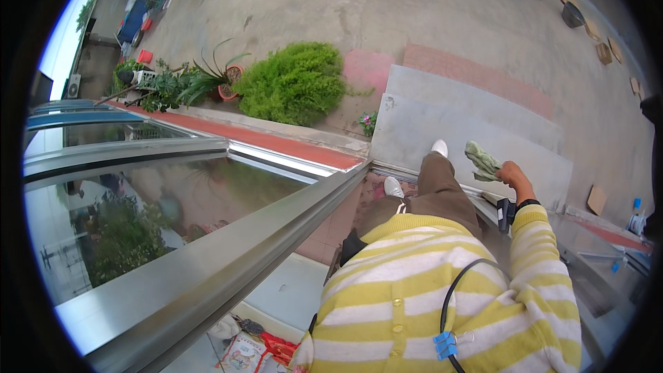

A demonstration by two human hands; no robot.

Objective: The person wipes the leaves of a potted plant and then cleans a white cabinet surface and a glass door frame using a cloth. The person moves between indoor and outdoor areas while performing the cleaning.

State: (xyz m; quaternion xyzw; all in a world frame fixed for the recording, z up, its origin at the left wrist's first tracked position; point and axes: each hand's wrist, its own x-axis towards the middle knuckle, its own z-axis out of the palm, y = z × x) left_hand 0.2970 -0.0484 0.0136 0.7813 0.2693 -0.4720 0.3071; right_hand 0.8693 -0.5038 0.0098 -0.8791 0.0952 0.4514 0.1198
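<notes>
A crumpled pale green cloth [481,161] hangs from the fingers of my right hand [513,175], held out over the grey doorstep [523,158]. A dark band with a small black device is on that wrist. My left hand is out of view; at most a trace of skin shows by the bottom edge. One of my white shoes [439,148] is on the step, while the other [393,187] is inside the metal threshold [399,172]. A metal door or window frame [269,223] with glass rises close on my left.
Outside, a bushy green plant [292,83], a potted plant in an orange pot [231,82] and a small pink-flowered plant [368,123] stand along the wall. Indoors, red and white packages [248,353] lie at the lower left. A dark bucket [572,14] and several cardboard pieces are far right.
</notes>
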